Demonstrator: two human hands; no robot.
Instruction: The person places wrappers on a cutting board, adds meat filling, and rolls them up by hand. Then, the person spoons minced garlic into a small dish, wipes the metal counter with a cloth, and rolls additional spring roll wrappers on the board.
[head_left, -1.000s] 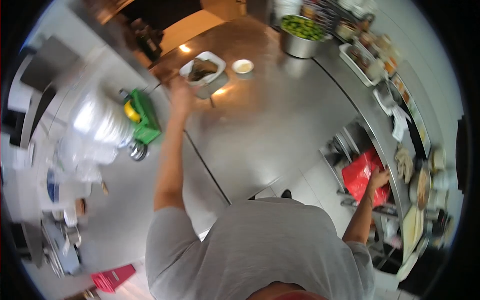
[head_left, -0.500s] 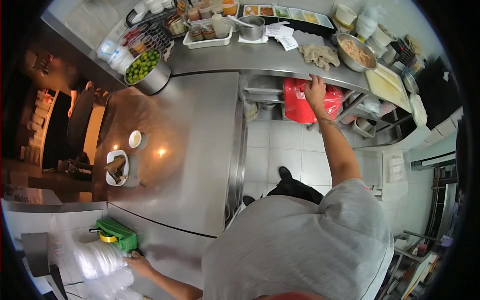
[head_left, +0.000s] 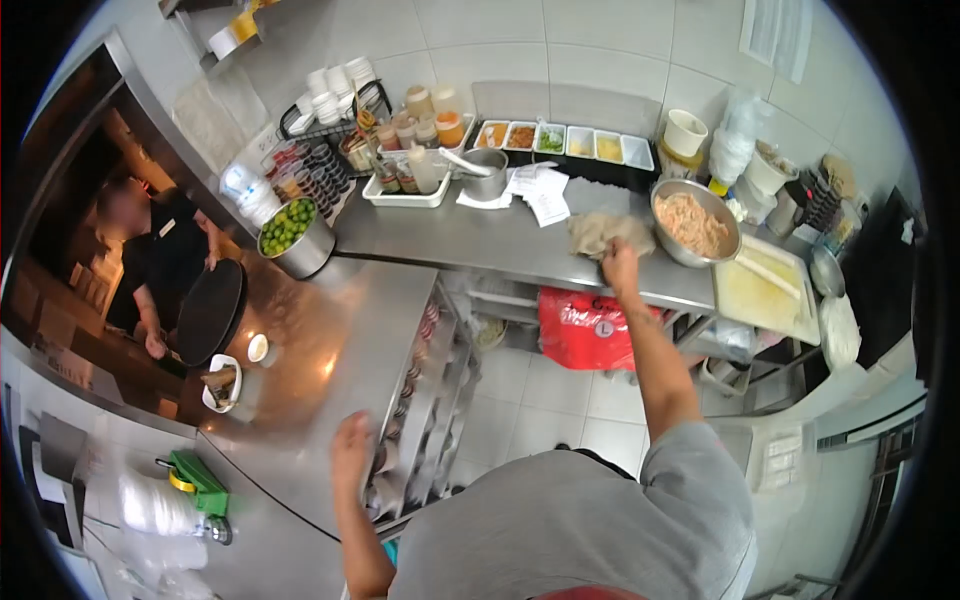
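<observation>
My right hand (head_left: 620, 265) is closed on the near edge of a crumpled beige cloth (head_left: 592, 234) lying on the steel counter (head_left: 455, 232). A steel bowl of shredded orange-pink food (head_left: 694, 224) stands just right of the cloth. Over the edge of the left-hand steel worktop (head_left: 300, 455) is my left hand (head_left: 350, 450), smeared by motion, so its fingers do not show clearly. Below the front counter hangs a red plastic bag (head_left: 585, 330).
A person (head_left: 165, 250) behind the pass holds a round black tray (head_left: 212, 312). Near it sit a white dish with food (head_left: 222, 384) and a small white cup (head_left: 258, 347). A pot of green limes (head_left: 297, 240) stands at the corner; a cutting board (head_left: 765, 290) lies right.
My right hand has moved from the counter's edge onto the cloth. My left hand has left the green dispenser and come up and right. The person with the tray has come into view.
</observation>
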